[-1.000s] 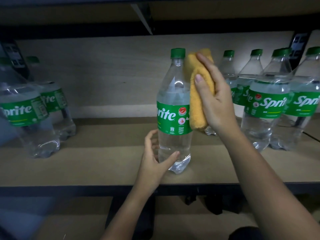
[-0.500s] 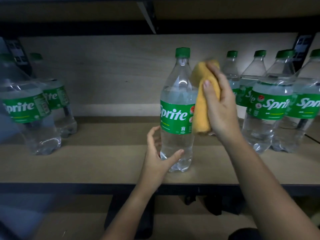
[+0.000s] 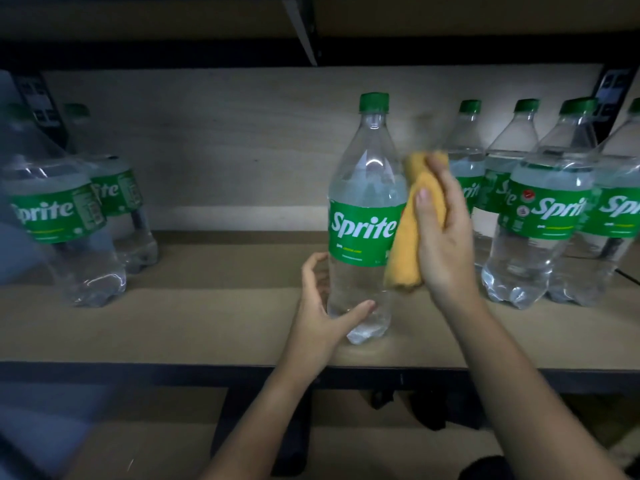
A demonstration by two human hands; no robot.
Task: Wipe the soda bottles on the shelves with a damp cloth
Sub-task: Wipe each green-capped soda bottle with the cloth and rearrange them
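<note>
A clear Sprite bottle (image 3: 365, 216) with a green cap and green label stands upright near the middle of the shelf board (image 3: 207, 327). My left hand (image 3: 320, 323) curls round its lower part, thumb across the front near the base. My right hand (image 3: 441, 237) grips a folded yellow cloth (image 3: 403, 258) and presses it against the bottle's right side at label height.
Two more Sprite bottles (image 3: 59, 220) stand at the left of the shelf and several (image 3: 540, 216) crowd the right, close behind my right hand. A dark metal rail (image 3: 138, 374) edges the shelf front. Another shelf (image 3: 450, 15) hangs overhead.
My right hand has slid the cloth down the bottle's right side, from beside the cap to label height. The bottle has turned, its label now facing front. My left hand stays at the base.
</note>
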